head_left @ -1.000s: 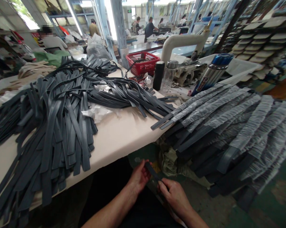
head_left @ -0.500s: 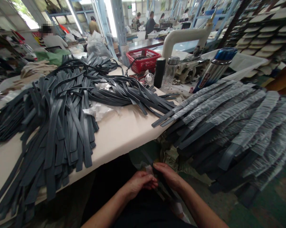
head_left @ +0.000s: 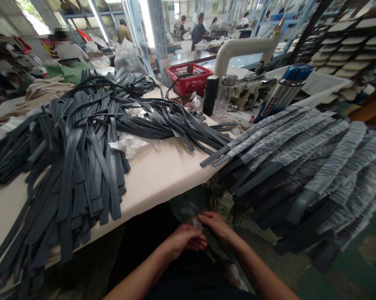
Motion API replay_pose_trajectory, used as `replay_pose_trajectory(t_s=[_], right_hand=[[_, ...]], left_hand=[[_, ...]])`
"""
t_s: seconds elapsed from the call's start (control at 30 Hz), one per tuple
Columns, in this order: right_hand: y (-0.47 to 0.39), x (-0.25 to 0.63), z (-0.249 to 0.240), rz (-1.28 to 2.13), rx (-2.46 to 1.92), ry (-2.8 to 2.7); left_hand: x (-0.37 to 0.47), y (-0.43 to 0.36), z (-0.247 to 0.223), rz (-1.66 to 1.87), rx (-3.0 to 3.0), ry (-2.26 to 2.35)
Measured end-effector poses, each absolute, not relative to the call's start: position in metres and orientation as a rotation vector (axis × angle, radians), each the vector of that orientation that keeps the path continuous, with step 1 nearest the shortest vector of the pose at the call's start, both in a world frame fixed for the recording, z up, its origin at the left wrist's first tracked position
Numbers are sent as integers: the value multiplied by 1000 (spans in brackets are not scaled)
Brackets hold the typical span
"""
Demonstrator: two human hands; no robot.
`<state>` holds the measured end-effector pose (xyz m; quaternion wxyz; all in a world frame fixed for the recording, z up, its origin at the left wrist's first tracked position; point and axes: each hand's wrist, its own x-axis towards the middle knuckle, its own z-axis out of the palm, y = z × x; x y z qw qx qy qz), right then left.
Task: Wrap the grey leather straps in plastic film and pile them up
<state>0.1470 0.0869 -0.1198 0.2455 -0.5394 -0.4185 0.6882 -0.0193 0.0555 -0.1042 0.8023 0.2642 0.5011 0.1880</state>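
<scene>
Below the table edge, my two hands work close together above my lap. My right hand (head_left: 216,225) is closed around a dark grey strap (head_left: 192,206), whose end pokes out beyond the fingers. A small piece of clear plastic film (head_left: 197,224) shows between the hands. My left hand (head_left: 188,239) has its fingers curled and pinched at this film, with the fingertips partly hidden. To the right hangs a stack of similar straps wrapped in wrinkled clear plastic (head_left: 325,150). On the left, a big heap of bare dark straps (head_left: 81,166) covers the tabletop.
The cream table (head_left: 156,175) carries scraps of white plastic (head_left: 130,145). Behind stand a red basket (head_left: 189,79), a black bottle (head_left: 211,96), a glass jar (head_left: 225,93), a steel flask (head_left: 283,91) and a sewing machine (head_left: 247,89). Several people sit or stand farther back.
My right hand has shifted slightly left with the strap, nearer the left hand. The left hand stays almost in place; straps and table look the same.
</scene>
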Motion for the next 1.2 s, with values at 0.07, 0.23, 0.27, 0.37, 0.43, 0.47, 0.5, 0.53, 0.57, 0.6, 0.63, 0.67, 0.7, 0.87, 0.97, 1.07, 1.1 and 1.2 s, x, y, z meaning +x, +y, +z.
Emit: replay_pose_trajectory(t_s=[0.07, 0.23, 0.27, 0.37, 0.43, 0.47, 0.5, 0.53, 0.57, 0.6, 0.63, 0.67, 0.7, 0.87, 0.97, 1.07, 1.1, 1.2], right_hand=[[89, 146, -119, 1813, -1507, -1223], [94, 147, -117, 1595, -1556, -1448], [95, 147, -117, 1560, -1559, -1487], [96, 145, -116, 1486, -1571, -1566], [95, 144, -114, 1463, -1583, -1591], [94, 144, -113, 1462, -1591, -1595], [92, 146, -111, 1467, -1601, -1595], [88, 150, -109, 1474, -1614, -1592], [83, 154, -106, 1480, -1632, -1587], [77, 160, -102, 1481, -1651, -1586], [70, 166, -97, 1475, -1671, -1590], [63, 172, -92, 1464, -1686, -1603], [55, 177, -86, 1453, -1695, -1623], [26, 185, -63, 1442, -1674, -1773], [25, 176, -62, 1422, -1672, -1844], [31, 168, -69, 1372, -1716, -1880], [33, 167, -72, 1356, -1731, -1888], [35, 166, -77, 1320, -1765, -1904]], left_hand=[[-20, 56, -103, 416, 563, 1085], [-25, 60, -107, 528, 548, 1150], [-25, 61, -109, 546, 545, 1163], [-24, 63, -114, 584, 516, 1182], [-23, 65, -116, 615, 469, 1179], [-24, 66, -117, 633, 436, 1176], [-24, 66, -118, 655, 397, 1175], [-25, 67, -119, 680, 354, 1176], [-26, 68, -120, 706, 310, 1179], [-28, 69, -122, 730, 268, 1184], [-29, 70, -124, 752, 230, 1189], [-30, 71, -127, 769, 197, 1193], [-31, 72, -129, 780, 171, 1196], [-30, 71, -135, 803, 133, 1176], [-27, 70, -135, 822, 160, 1162], [-26, 68, -134, 834, 185, 1141], [-26, 67, -133, 839, 188, 1134], [-26, 66, -135, 860, 177, 1125]])
